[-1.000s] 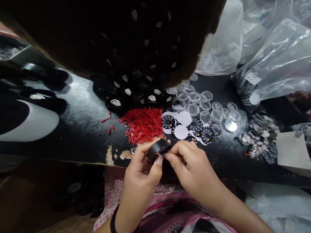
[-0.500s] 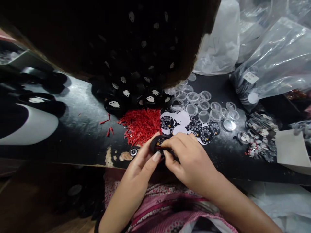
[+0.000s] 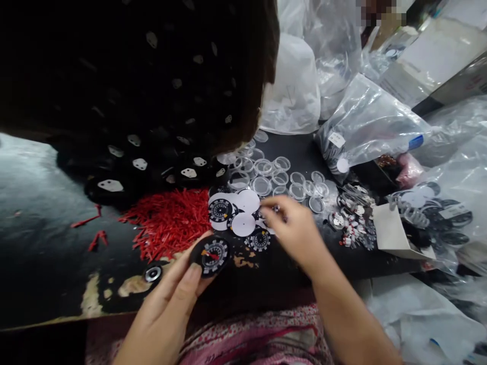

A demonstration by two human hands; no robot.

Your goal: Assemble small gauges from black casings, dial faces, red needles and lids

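My left hand grips a round black gauge, its dial facing up with a red pointer across it. Just right of the gauge, my right hand reaches over the pile of white and black dial discs. Its fingers are bent and slightly blurred; whether they pinch anything is too unclear to tell. Red pointers lie heaped beyond my left hand. Clear round covers are spread behind the discs.
A large dark container of black housings fills the upper left. Plastic bags, small metal parts and an open white box stand to the right. A small black ring lies near the table's front edge.
My right hand has left the gauge and moved right to the discs. The gauge, still in my left hand, now shows its dial and red pointer. The view has swung right.
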